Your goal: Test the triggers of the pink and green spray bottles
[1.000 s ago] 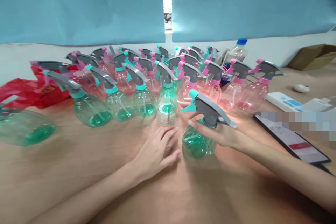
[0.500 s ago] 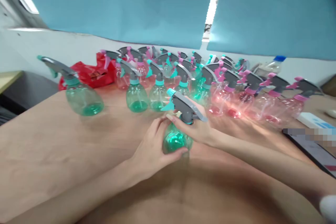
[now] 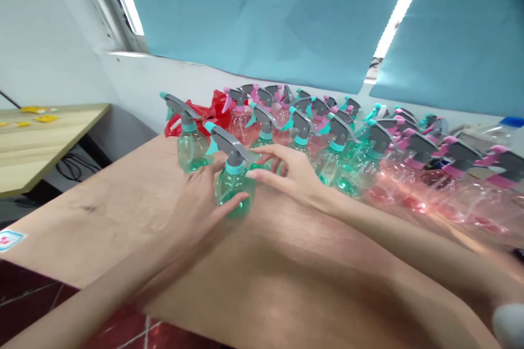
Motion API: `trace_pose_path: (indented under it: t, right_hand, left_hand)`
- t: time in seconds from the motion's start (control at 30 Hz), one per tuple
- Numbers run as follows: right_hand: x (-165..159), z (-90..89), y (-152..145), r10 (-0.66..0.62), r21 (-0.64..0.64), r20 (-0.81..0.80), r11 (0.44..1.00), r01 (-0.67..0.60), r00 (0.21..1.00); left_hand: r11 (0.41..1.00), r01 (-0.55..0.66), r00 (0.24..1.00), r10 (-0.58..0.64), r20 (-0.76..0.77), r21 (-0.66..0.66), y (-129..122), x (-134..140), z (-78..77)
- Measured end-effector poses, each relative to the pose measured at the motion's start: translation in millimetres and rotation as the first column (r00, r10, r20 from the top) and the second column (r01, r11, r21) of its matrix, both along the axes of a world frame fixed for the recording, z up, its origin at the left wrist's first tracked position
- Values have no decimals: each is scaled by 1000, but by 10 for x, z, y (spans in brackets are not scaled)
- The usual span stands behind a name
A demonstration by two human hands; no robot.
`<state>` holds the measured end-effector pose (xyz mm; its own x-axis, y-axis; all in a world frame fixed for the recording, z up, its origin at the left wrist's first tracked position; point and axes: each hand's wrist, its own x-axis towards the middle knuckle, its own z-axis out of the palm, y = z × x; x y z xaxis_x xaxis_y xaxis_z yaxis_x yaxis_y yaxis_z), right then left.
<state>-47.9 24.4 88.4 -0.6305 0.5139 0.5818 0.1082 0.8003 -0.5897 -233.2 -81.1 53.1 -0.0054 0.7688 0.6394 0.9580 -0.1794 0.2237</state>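
Blue sheeting (image 3: 262,16) fills the background behind a wood-coloured counter (image 3: 123,202); beyond its left edge stands a pale table (image 3: 45,147). Spray bottles (image 3: 302,125) crowd toward the far edge, pink-collared ones (image 3: 423,148) on the right and teal-collared ones (image 3: 339,130) to their left, and a red plastic bag (image 3: 221,104) lies near the far left corner, with a lone green bottle (image 3: 191,147) in front of it. The left hand (image 3: 198,202) is closed round the body of a green spray bottle (image 3: 227,187), thumb across the near side, fingers behind. That bottle is over the left part of the counter, inward from the left edge; whether its base touches is unclear. Its long axis stands close to upright, and the nozzle (image 3: 209,126) points left and away, the grey spray head (image 3: 229,144) reaching back to the right. The right hand (image 3: 292,172) is loosely spread just beside the bottle's teal collar (image 3: 234,168); contact cannot be made out. At the near left corner a blue-bordered sticker (image 3: 10,239) carries pinkish red marks, too blurred to read.
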Motion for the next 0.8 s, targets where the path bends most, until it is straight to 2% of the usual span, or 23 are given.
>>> trace_pose_path:
  t: [0.13, 0.3, 0.47, 0.63, 0.8]
  right_hand:
    - [143, 72, 149, -254, 68, -9, 965, 254, 967]
    - [151, 88, 253, -394, 91, 182, 919, 384, 901]
    - [51, 80, 245, -361, -6, 328, 923, 384, 873]
    - [-82, 32, 382, -296, -77, 285, 941, 329, 912]
    - [-213, -30, 509, -276, -76, 234, 951, 301, 932]
  left_hand:
    - [997, -65, 984, 70, -163, 33, 185, -256, 52]
    - [986, -158, 961, 166, -219, 50, 452, -376, 104]
    - [976, -212, 947, 217, -238, 46, 571, -426, 142]
    - [976, -216, 950, 213, -227, 12, 600, -422, 159]
    - [973, -232, 951, 227, -211, 1, 701, -411, 153]
